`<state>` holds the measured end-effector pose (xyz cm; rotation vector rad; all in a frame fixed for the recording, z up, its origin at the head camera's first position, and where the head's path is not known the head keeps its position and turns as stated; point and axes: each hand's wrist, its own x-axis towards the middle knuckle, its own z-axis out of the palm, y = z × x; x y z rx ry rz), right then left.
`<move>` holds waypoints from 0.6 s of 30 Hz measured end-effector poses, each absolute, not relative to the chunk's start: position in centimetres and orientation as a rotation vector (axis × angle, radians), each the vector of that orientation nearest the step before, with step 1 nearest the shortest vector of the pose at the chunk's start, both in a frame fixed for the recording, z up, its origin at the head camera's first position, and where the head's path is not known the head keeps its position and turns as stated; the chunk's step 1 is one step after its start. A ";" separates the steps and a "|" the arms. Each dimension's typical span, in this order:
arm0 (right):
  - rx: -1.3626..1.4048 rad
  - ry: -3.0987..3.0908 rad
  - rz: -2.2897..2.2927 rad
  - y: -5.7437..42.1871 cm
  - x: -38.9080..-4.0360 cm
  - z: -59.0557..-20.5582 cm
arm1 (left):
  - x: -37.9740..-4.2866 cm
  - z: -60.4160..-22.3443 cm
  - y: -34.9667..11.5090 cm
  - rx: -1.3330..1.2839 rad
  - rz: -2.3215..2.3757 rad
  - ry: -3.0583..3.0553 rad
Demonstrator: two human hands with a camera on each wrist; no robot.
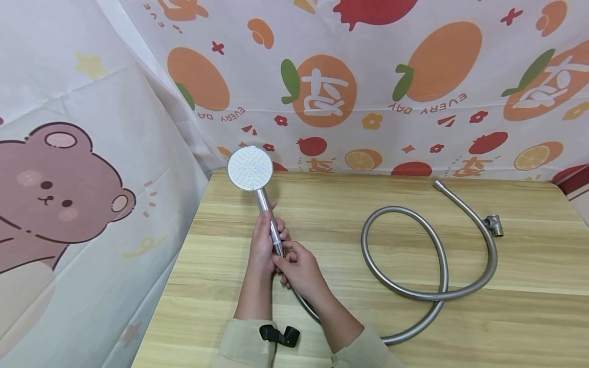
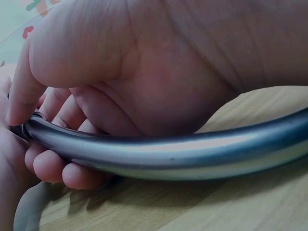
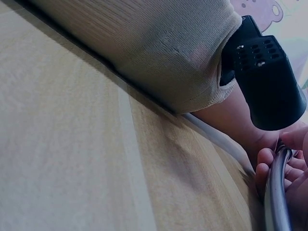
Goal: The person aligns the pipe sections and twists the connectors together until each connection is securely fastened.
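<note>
In the head view my left hand grips the silver handle of a hand shower, its white nozzle face turned up. The thumb lies along the handle, and fingertips show on its far side. Just below, my right hand pinches the hose end at the base of the handle. In the left wrist view the right hand has its thumb at the ridged hose end, with its fingers curled under the grey metal hose. The right wrist view shows the hose between fingers at the right edge.
On the wooden table the hose loops to the right, its free end near the back edge. A small metal fitting lies beside it. A fruit-print cloth hangs behind, a bear-print cloth at left.
</note>
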<state>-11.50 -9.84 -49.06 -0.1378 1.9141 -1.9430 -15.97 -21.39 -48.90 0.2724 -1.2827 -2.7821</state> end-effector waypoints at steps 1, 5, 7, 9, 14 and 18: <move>-0.138 1.917 -1.941 -9.8 -11.5 -49.0 | -16.0 -48.9 -21.4 0.274 -2.781 -1.285; -0.133 1.920 -1.931 -9.8 -11.5 -49.1 | -16.1 -49.0 -21.4 0.278 -2.769 -1.301; -0.132 1.919 -1.929 -9.8 -11.5 -49.1 | -16.1 -49.0 -21.4 0.283 -2.764 -1.307; -0.129 1.916 -1.928 -9.8 -11.5 -49.0 | -16.1 -49.0 -21.4 0.285 -2.760 -1.311; -0.112 1.901 -1.933 -9.8 -11.5 -48.8 | -16.1 -48.9 -21.4 0.292 -2.764 -1.306; -0.096 1.890 -1.935 -9.9 -11.5 -48.8 | -16.2 -48.9 -21.4 0.305 -2.772 -1.295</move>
